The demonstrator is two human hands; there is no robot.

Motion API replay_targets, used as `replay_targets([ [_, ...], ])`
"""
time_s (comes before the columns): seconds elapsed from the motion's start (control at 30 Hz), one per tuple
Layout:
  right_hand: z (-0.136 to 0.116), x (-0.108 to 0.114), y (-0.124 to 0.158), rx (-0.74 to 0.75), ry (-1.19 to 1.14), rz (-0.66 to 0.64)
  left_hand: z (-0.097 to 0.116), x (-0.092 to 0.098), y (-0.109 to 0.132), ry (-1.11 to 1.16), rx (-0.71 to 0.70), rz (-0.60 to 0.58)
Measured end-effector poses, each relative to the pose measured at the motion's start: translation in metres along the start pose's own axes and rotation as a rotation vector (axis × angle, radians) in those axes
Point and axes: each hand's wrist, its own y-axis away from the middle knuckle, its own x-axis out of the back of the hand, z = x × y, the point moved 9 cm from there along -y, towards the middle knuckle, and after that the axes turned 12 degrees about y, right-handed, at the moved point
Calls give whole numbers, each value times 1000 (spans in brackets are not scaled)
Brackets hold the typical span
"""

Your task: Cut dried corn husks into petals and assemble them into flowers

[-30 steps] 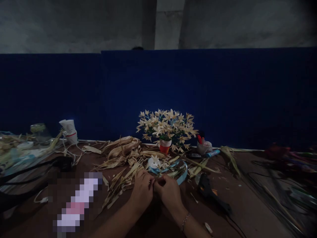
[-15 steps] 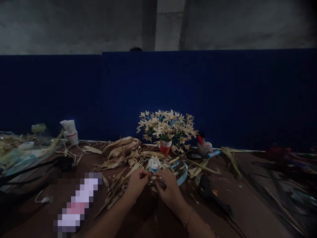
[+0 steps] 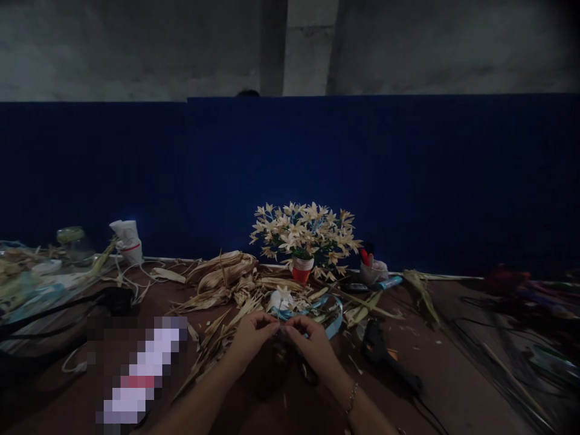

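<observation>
My left hand [image 3: 256, 339] is closed in a pinch at the front centre of the brown table [image 3: 254, 402]. Close beside it, my right hand [image 3: 310, 341] pinches too, its fingertips almost meeting the left ones. What lies between the fingertips is too small and dark to make out. A dark looped thing [image 3: 308, 371] shows under my right palm. Just beyond the hands sit a white flower piece [image 3: 281, 298] and a curled light blue ribbon [image 3: 335, 325]. Dry husks [image 3: 226, 275] lie heaped behind and to the left.
A red and white pot [image 3: 301, 272] holds pale husk flowers [image 3: 303, 232]. To the right lie a black glue gun [image 3: 385, 356] and a cup [image 3: 371, 273] with red handles. Cables and thin sticks [image 3: 512, 377] cover the far right. A blue partition [image 3: 226, 163] stands behind.
My right hand has turned, its fingers now pinched toward the left fingertips. The dark looped thing has come into view beneath it. My left hand has shifted slightly.
</observation>
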Motion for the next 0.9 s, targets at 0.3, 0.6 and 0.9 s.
replay_targets([
  [0.3, 11, -7, -1, -104, -207, -56, 3, -10, 1, -43, -7, -120],
  [0.6, 7, -41, 18, -308, -698, -461, -3, -48, 28, 483, 299, -321],
  [0.9, -15, 12, 7, 142, -133, 34, -11, -32, 19, 536, 328, -202],
])
